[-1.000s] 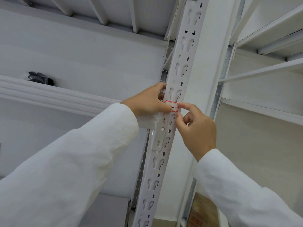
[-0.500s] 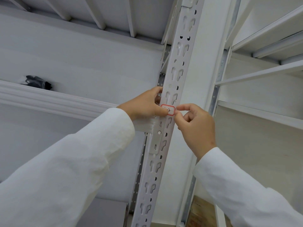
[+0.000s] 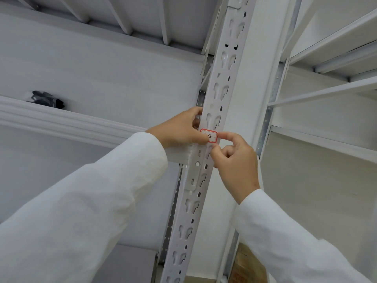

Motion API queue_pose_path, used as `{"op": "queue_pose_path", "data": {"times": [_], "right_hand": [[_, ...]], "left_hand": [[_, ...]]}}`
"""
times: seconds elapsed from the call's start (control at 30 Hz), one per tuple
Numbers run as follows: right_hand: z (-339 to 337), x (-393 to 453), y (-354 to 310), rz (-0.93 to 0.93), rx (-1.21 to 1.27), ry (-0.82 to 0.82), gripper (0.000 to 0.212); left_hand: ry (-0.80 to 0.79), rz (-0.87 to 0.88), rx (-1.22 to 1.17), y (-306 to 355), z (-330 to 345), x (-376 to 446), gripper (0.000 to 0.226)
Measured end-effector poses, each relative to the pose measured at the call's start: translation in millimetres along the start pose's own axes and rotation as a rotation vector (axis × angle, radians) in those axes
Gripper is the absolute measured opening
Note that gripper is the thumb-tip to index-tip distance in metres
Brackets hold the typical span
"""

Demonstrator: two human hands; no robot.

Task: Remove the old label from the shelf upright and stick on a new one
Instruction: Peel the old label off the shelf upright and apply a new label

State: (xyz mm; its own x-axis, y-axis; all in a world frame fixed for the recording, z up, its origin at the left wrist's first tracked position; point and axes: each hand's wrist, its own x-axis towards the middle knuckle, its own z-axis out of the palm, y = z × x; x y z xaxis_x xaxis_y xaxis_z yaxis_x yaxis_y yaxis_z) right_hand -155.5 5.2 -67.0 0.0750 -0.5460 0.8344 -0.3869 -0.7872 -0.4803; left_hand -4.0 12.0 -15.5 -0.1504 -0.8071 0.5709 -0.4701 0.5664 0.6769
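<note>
- The shelf upright (image 3: 216,111), a white metal post punched with keyhole slots, runs steeply from the lower middle of the head view to the top, leaning a little to the right.
- A small white label (image 3: 208,136) with a red border and a dark handwritten mark sits on the front face of the upright, about halfway up, just above where a horizontal shelf beam (image 3: 67,121) meets the post from the left.
- The left hand (image 3: 179,129) wraps around the left edge of the upright; its thumb presses on the left part of the label while the other fingers curl behind the post, so its grip holds the upright itself.
- The right hand (image 3: 234,160) comes in from the lower right. Its forefinger tip touches the right edge of the label and its thumb touches the post just below the label's lower right corner; the remaining fingers are curled into the palm. This grip is a narrow pinch at the label's edge, though whether the edge is lifted from the metal cannot be told.
- Both arms wear long white sleeves (image 3: 91,201).
- A dark crumpled object (image 3: 48,99) lies on the shelf behind the beam, well to the left of the hands.
- More white shelving (image 3: 326,139) fills the right side, and a brown cardboard box (image 3: 246,268) shows at the bottom edge, right of the upright.
</note>
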Motion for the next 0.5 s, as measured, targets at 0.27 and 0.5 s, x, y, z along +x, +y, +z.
{"op": "queue_pose_path", "data": {"times": [0.27,0.5], "right_hand": [[-9,9,2,0.013,0.041,0.053,0.012],[2,-3,2,-0.021,-0.002,0.052,0.019]], "left_hand": [[-0.007,0.002,0.001,0,0,1,0.065],[-0.007,0.008,-0.007,0,0,0,0.061]]}}
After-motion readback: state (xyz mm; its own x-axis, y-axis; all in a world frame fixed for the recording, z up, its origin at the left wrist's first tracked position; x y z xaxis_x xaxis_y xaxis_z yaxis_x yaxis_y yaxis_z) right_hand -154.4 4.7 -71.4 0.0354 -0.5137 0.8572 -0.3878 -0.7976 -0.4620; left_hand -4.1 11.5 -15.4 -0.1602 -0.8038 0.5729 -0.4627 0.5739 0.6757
